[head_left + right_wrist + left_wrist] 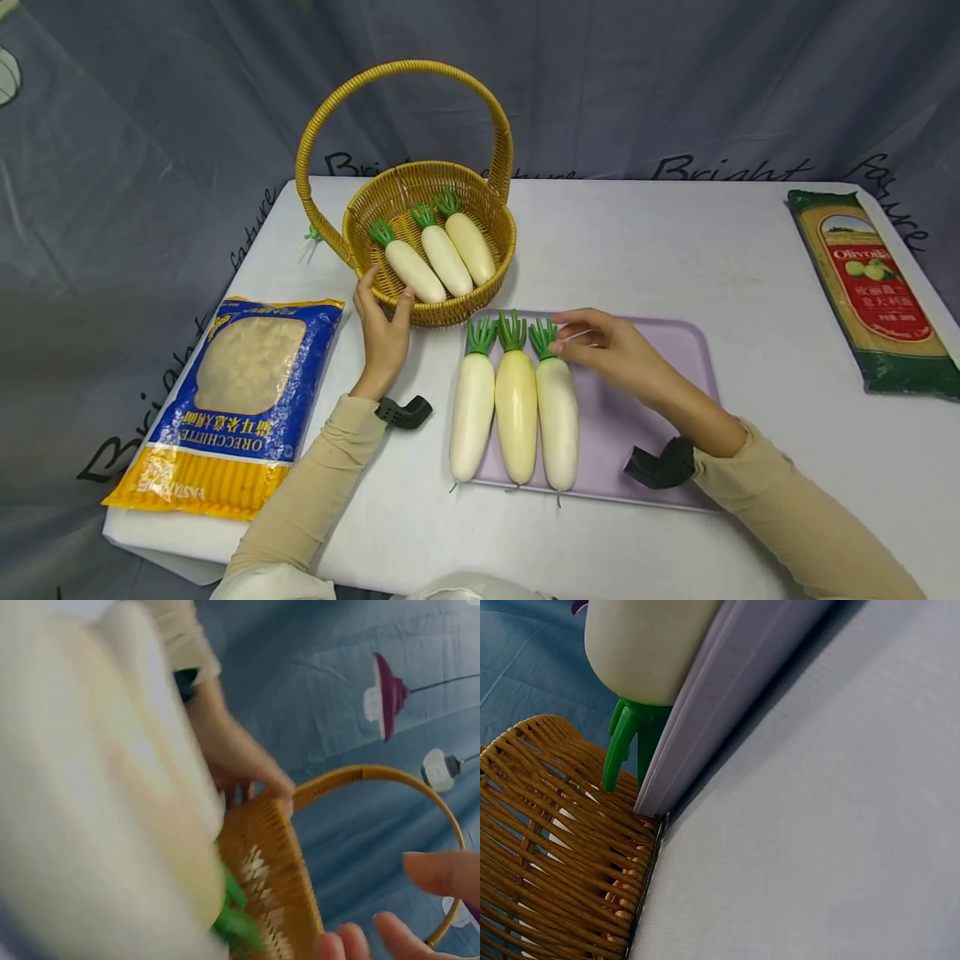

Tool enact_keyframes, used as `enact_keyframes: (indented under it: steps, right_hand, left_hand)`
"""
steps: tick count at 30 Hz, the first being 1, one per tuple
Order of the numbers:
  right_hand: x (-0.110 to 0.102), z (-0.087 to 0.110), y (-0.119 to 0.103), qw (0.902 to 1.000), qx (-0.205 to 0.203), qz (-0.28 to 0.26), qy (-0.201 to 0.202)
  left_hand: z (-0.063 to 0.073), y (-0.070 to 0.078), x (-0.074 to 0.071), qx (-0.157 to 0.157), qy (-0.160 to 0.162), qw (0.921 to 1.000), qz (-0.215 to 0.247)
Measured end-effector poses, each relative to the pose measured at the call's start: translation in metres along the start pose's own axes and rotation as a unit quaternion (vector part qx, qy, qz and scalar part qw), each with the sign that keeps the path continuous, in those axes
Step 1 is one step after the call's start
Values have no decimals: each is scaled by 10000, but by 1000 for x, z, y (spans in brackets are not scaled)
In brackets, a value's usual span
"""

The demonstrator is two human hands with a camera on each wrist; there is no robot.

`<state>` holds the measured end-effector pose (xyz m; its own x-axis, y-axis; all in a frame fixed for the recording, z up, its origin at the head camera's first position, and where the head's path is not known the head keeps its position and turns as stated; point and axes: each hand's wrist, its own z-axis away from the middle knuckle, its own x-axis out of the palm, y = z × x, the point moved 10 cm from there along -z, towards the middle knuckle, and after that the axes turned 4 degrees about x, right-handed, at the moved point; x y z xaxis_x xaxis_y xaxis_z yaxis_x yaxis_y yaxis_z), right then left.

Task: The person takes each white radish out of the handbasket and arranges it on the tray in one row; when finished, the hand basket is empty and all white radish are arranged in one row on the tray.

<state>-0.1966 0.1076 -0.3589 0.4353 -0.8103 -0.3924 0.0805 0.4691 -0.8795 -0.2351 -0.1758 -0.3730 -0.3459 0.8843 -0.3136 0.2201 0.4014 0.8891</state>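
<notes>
A woven basket with a tall arched handle holds three white radishes with green tops. My left hand grips the basket's near left rim; the right wrist view shows this hand on the rim too. Side by side, three larger radishes lie on the left part of a purple tray, their green tops toward the basket. My right hand hovers by the top of the rightmost radish, fingers apart and loosely bent. Between its fingertips nothing shows in the right wrist view.
A blue and yellow bag of orecchiette pasta lies left of my left arm. At the far right lies a green and red pasta package. The tray's far edge stands close to the basket. A grey curtain hangs behind the white table.
</notes>
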Motion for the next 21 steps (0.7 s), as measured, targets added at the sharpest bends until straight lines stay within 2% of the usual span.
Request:
enact_keyframes:
  steps: [3,5,8,10,12,13,16,21]
  right_hand:
    - [3,-10,-21,9974,-231,-645,-222]
    - [10,-22,-36,9905,-369,-1202,-561]
    - [19,-43,-56,9689,-549,-2135,-1122]
    - [24,-61,-63,9499,-499,-2775,-1348]
    - [24,-81,-67,9376,-427,-3188,-1319]
    - [23,-91,-69,9361,-396,-3275,-1221]
    - [20,-119,-73,9416,-367,-3218,-926]
    - [18,-149,-79,9679,-337,-2471,-311]
  left_hand:
    - [0,0,-1,14,-18,10000,-2]
    - [0,0,-1,36,-14,10000,7]
    - [-1,0,-1,42,13,10000,13]
    - [-1,0,-1,54,39,10000,27]
    - [-1,-1,0,37,46,10000,24]
    - [-1,-1,0,33,52,10000,24]
    - [-1,-2,1,6,29,10000,15]
    - [-1,-2,-1,-17,52,10000,-26]
